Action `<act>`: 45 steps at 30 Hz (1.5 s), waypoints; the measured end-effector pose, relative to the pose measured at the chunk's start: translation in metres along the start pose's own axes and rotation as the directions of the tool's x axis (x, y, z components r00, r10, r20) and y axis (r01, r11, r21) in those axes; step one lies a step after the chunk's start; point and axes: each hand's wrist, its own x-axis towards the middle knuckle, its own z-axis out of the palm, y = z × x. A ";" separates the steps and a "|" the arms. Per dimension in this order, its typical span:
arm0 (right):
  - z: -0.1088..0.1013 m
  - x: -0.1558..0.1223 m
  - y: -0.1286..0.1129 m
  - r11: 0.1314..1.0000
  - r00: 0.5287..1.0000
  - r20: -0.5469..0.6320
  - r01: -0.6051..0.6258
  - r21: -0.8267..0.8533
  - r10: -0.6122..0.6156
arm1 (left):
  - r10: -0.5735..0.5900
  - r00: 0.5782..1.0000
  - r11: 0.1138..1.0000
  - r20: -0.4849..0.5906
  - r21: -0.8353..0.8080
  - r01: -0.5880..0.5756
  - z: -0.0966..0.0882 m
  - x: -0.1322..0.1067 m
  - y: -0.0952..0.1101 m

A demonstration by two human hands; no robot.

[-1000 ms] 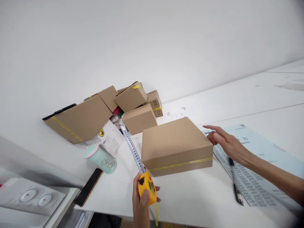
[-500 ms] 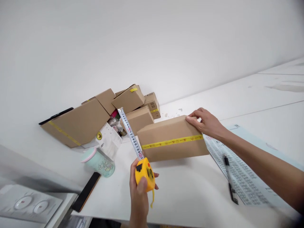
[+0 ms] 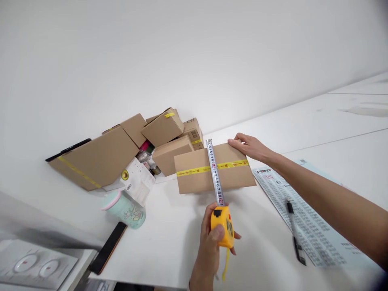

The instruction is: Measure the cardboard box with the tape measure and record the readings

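My left hand (image 3: 209, 246) is wrapped round a yellow tape measure (image 3: 222, 226), its thumb on the near side. The silver blade (image 3: 215, 173) is pulled out and runs up across the face of a brown cardboard box (image 3: 194, 184), with numbers to just past 20 showing by the case. A strip of yellow printed tape (image 3: 194, 169) runs along the box's face. My right hand (image 3: 248, 145) pinches the top right edge of the box, which is tilted up above the white table. I cannot tell whether the blade touches the box.
More cardboard boxes (image 3: 163, 129) are stacked by the wall at the back left. In front stand a mint cup (image 3: 130, 208) with a pink rim and a black flat object (image 3: 109, 248). A printed sheet (image 3: 312, 226) with a pen (image 3: 294, 232) lies at the right.
My left hand has moved right with the tape measure, so the blade now crosses the box's face instead of standing at its left end. The box is turned more face-on, its right end shifted left.
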 end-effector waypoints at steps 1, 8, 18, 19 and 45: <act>0.000 0.000 0.000 1.000 1.000 -0.004 -0.003 0.008 0.003 | 0.000 1.000 1.000 0.001 -0.009 0.000 -0.001 0.000 -0.001; 0.001 0.001 0.001 0.999 1.000 -0.008 -0.023 0.029 0.024 | -0.020 0.999 1.000 0.036 -0.009 0.021 -0.010 -0.006 -0.008; 0.010 0.010 -0.014 0.866 0.917 0.087 0.396 -0.304 -0.389 | -0.026 0.994 0.998 0.107 -0.059 0.033 -0.017 -0.005 -0.015; 0.012 0.010 -0.016 0.781 0.877 0.128 0.472 -0.409 -0.464 | -0.026 0.993 0.998 0.119 -0.060 0.033 -0.018 -0.004 -0.014; 0.022 0.006 -0.019 0.536 0.801 0.224 0.551 -0.640 -0.555 | -0.111 0.993 0.986 0.038 0.127 0.105 -0.012 0.006 -0.017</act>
